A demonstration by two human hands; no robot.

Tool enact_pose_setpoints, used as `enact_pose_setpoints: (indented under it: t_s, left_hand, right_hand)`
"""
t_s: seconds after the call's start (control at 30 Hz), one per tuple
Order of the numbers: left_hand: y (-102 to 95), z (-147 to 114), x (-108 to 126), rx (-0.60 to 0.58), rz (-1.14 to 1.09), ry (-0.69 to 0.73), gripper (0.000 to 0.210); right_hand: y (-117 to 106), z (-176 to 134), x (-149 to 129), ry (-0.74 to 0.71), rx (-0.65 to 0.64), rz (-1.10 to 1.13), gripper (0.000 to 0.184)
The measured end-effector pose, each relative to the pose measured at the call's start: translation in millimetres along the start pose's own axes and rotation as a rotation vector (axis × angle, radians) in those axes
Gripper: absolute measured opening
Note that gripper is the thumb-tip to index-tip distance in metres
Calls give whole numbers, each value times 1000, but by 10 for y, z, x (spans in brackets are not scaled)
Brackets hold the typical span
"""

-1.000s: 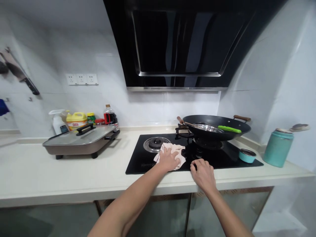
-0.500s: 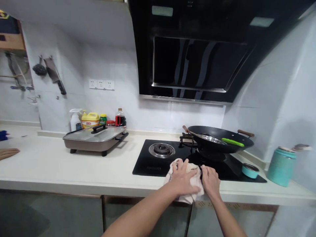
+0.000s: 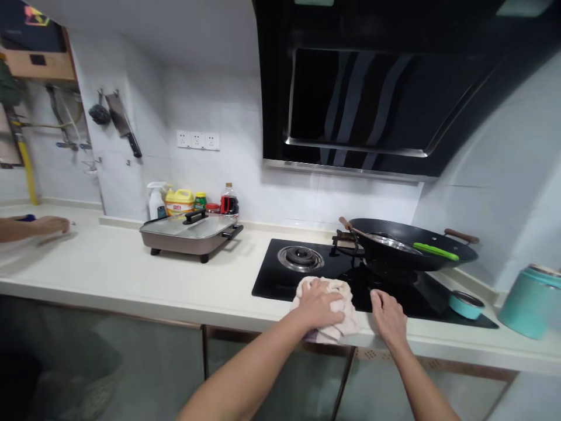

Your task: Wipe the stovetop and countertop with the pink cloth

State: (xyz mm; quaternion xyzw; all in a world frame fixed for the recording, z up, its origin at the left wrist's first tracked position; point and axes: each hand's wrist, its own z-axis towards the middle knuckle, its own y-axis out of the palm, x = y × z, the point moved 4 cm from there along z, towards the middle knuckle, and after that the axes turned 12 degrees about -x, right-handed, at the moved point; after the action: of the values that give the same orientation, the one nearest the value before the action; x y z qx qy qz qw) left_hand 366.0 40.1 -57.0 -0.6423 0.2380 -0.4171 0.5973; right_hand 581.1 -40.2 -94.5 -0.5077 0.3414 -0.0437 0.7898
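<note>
My left hand [image 3: 319, 305] presses a crumpled, pale cloth [image 3: 344, 292] down at the front edge of the black gas hob [image 3: 274, 275], its fingers bent over the fabric. Part of the cloth hangs over the counter edge. To its right, my right hand [image 3: 390, 317] rests at the hob's front edge, apart from the cloth, fingers loosely curled together with nothing visible in them. Behind the hands are a bare burner [image 3: 300, 258] and a black wok [image 3: 381, 257] with a green-handled utensil [image 3: 436, 251] in it.
A lidded electric pan [image 3: 184, 241] stands left of the hob, with bottles behind it. A turquoise lid or cup [image 3: 467, 305] sits on the hob's right corner beside a turquoise container [image 3: 528, 304]. Another person's hand [image 3: 50, 225] reaches over the counter [image 3: 105, 263] at far left.
The view has turned left. My left hand has shifted slightly with the cloth, and my right hand now sits farther from it. The other person's hand has moved over the counter.
</note>
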Motion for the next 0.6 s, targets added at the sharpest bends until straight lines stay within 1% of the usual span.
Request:
enact_pose_setpoints:
  t_s: [0.13,0.3,0.4,0.5,0.6]
  left_hand:
    - [-232,-324,-513,43,22,-139,56]
    - [-476,-841,-1202,80,44,-342,55]
    - [-619,-1204,-1658,75,41,-490,56]
    - [-781,-1572,-2132,78,95,-664,59]
    - [-910,-1868,-2508,86,137,-814,63]
  right_hand:
    - [56,-27,-64,-44,-24,-119,58]
    - [107,-54,-93,-66,-34,-195,51]
    - [122,-55,-85,-75,-31,-223,50]
    - [143,-50,-72,-85,-28,-235,51]
    - [173,-39,-57,-88,-30,-245,51]
